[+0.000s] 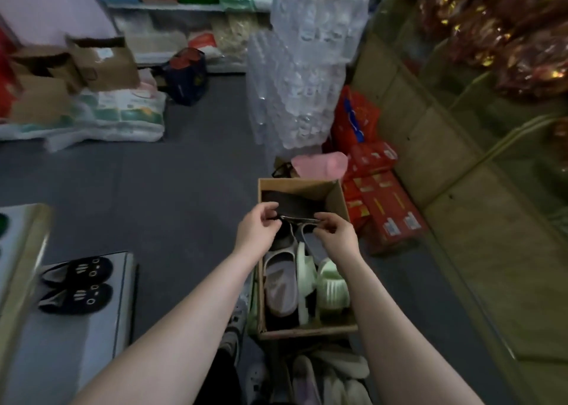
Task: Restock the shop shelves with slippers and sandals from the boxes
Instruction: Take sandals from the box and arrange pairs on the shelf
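I pinch a dark slipper (292,206) between my left hand (256,231) and my right hand (336,235) above the open cardboard box (340,198), where a grey slipper (281,284) and a pale green slipper (333,288) lie, while black slippers (76,284) sit on the shelf (92,343) to my left.

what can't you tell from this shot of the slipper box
- dark item pinched by left hand and right hand: head view, dim, grip covers its ends; kind unclear.
- cardboard box floor: head view, hidden under grey and green slippers.
- pale slippers below: head view, cut off by bottom edge.
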Motion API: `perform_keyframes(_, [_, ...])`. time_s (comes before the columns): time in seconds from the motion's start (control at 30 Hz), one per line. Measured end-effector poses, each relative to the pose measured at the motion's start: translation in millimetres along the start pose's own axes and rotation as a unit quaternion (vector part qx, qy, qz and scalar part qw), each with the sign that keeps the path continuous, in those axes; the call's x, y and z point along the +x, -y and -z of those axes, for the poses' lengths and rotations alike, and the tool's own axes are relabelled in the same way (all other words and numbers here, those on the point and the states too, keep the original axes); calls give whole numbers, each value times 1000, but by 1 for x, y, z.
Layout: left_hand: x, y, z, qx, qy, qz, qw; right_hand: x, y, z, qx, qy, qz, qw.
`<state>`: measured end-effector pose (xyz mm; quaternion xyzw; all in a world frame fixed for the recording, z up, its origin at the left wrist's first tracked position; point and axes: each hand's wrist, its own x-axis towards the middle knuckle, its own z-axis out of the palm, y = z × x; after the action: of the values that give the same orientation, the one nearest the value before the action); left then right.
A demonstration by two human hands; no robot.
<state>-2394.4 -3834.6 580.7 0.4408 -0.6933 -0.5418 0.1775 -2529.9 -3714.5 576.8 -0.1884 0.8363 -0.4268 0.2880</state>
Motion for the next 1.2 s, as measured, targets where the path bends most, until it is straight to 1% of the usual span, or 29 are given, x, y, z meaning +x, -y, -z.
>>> perform_keyframes(0.1, [18, 11, -21, 11, 57, 13, 998, 8, -27, 6, 26, -34, -69, 997])
perform_keyframes(0.2, [35, 22, -35, 39, 110, 28, 993, 14, -52, 6, 49, -76, -155, 984])
perform_keyframes(0.37, [59, 39, -50, 83, 191, 27, 978, 20, -98, -8, 86, -155, -313, 933])
perform_keyframes(0.43, [67, 47, -59, 105, 231, 26, 967, 20, -116, -15, 86, -157, -366, 913])
perform_keyframes(0.5, [73, 56, -71, 135, 269, 19, 953, 16, -132, -23, 79, -142, -402, 901])
perform_keyframes(0.57, [80, 62, -92, 171, 314, 17, 934, 12, -145, -27, 84, -136, -419, 894])
perform_keyframes(0.63, [82, 65, -106, 198, 350, 12, 915, 4, -145, -30, 92, -134, -418, 894])
perform_keyframes(0.77, [82, 78, -152, 283, 419, -14, 863, 2, -162, -28, 96, -159, -415, 891])
perform_keyframes(0.83, [80, 84, -171, 326, 443, -34, 834, -1, -170, -28, 92, -168, -411, 891])
perform_keyframes(0.93, [78, 90, -191, 375, 447, -65, 809, -2, -177, -27, 104, -179, -401, 892])
perform_keyframes(1.0, [77, 94, -195, 406, 432, -97, 799, -3, -179, -28, 111, -179, -404, 890])
perform_keyframes(1.07, [78, 96, -192, 421, 411, -130, 798, -2, -182, -31, 113, -184, -407, 888])
perform_keyframes(1.13, [81, 93, -182, 419, 389, -131, 810, 1, -183, -34, 108, -198, -409, 884])
perform_keyframes(1.2, [89, 88, -167, 405, 371, -103, 829, 5, -177, -34, 105, -207, -410, 882])
